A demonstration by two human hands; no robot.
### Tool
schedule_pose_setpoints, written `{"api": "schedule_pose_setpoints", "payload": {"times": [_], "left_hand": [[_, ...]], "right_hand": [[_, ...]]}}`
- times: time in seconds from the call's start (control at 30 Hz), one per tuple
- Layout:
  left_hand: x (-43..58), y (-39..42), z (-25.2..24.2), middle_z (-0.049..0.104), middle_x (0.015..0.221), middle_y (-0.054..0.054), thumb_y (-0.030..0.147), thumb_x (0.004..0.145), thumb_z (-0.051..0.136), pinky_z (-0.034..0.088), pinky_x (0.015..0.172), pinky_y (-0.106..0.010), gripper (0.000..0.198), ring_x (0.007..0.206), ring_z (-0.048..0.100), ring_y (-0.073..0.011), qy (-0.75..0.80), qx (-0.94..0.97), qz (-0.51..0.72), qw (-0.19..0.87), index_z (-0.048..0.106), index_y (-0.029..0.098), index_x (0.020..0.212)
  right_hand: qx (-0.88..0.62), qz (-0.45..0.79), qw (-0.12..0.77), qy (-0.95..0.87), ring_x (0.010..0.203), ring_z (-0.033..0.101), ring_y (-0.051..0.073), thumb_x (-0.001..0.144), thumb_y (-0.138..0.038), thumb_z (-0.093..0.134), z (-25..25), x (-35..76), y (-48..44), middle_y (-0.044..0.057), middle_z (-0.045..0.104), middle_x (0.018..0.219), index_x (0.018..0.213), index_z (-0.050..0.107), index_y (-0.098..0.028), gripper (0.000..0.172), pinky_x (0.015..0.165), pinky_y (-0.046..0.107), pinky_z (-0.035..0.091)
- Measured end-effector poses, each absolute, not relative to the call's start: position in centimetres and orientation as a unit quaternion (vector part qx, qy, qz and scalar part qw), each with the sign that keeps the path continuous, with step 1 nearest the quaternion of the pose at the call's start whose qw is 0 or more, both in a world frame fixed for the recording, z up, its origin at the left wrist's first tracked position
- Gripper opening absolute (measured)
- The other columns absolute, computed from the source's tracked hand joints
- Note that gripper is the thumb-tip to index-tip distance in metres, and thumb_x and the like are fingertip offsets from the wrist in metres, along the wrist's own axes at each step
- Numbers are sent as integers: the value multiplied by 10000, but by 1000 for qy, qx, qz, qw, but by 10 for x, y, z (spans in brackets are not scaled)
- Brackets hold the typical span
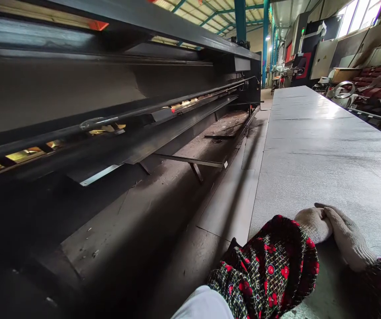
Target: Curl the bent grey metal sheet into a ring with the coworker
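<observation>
My left hand (pixel 312 224), in a pale knitted work glove, rests at the near edge of a long grey metal sheet (pixel 313 173). It looks bent over, and its fingers are hidden behind the other hand. My right hand (pixel 351 239), gloved the same way, lies against the left one. Its fingers are stretched out towards the left hand, with no object visible in them. Both sleeves are dark with red flowers. Whether either hand grips the sheet's edge cannot be seen.
A long dark machine (pixel 183 97) runs along the left, with a low support frame (pixel 190 160) jutting from it. Thin flat sheets (pixel 233 204) lie on the floor beside the big sheet. Red rollers or bars (pixel 379 84) and a machine cabinet (pixel 323 60) stand at right.
</observation>
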State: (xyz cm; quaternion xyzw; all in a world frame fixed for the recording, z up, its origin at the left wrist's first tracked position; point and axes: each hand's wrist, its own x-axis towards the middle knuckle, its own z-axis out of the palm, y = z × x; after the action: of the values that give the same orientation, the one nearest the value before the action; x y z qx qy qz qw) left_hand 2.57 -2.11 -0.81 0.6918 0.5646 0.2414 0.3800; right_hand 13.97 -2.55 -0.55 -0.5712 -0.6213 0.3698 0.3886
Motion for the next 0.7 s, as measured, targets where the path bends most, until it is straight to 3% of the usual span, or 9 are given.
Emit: {"api": "schedule_pose_setpoints", "payload": {"times": [0.43,0.7], "left_hand": [[26,-19,1,676,985,-56,436,767,430,482,738,-309,417,875,607,-226,567,690,217,393,638,282,1094],[29,-19,-9,680,971,-62,438,804,348,479,712,-308,431,859,617,-226,566,693,244,374,643,266,1068]], "right_hand": [[-594,368,381,-605,1102,522,200,822,-510,364,-4,138,-26,22,610,1139,1073,593,-250,428,989,305,358],[-585,373,387,-608,1097,524,199,830,-510,365,-8,141,-25,24,605,1164,1115,589,-247,448,990,290,356]]}}
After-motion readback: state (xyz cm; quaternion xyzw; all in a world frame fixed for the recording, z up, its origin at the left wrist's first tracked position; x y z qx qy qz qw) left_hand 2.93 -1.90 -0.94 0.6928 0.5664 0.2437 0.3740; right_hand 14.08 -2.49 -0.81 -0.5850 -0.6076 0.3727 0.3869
